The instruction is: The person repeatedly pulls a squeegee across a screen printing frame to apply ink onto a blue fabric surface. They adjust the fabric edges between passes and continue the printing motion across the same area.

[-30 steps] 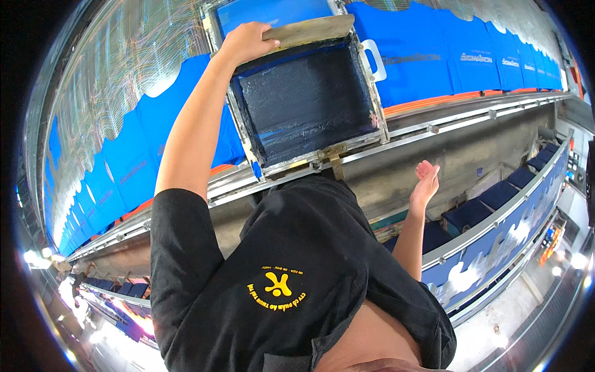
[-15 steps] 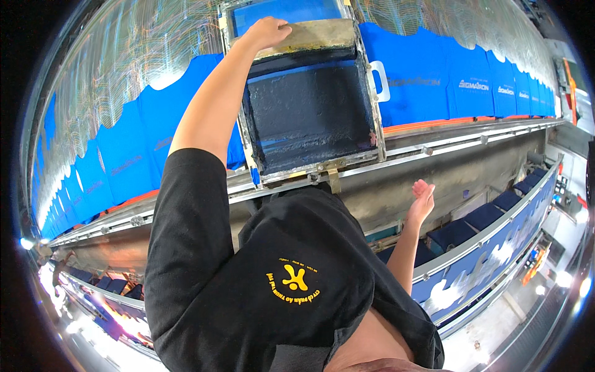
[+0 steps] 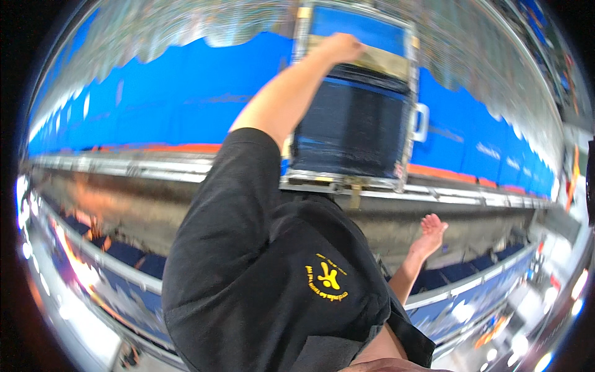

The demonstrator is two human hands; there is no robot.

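My left hand (image 3: 341,47) grips a pale, wide squeegee (image 3: 387,62) across the upper part of a screen-printing frame (image 3: 405,130). The screen has a blue strip at its far end and dark, almost black ink over the rest. The frame sits on a metal rail over a long row of blue cloth panels (image 3: 167,93), with a white handle (image 3: 421,123) on its right side. My right hand (image 3: 432,232) is raised below the frame's right, over the grey trough, fingers loosely open, holding nothing. The picture is somewhat motion-blurred.
The long metal rail (image 3: 465,196) runs sideways in front of my body. Beyond it is a grey trough (image 3: 142,204), then a second table edge with dark navy panels (image 3: 152,263) running behind me on both sides. A small, indistinct person (image 3: 130,356) is at the lower left.
The view has turned, so the frame and my left arm sit farther right in the picture. My left hand still grips the squeegee; my right hand appears lower and stays open.
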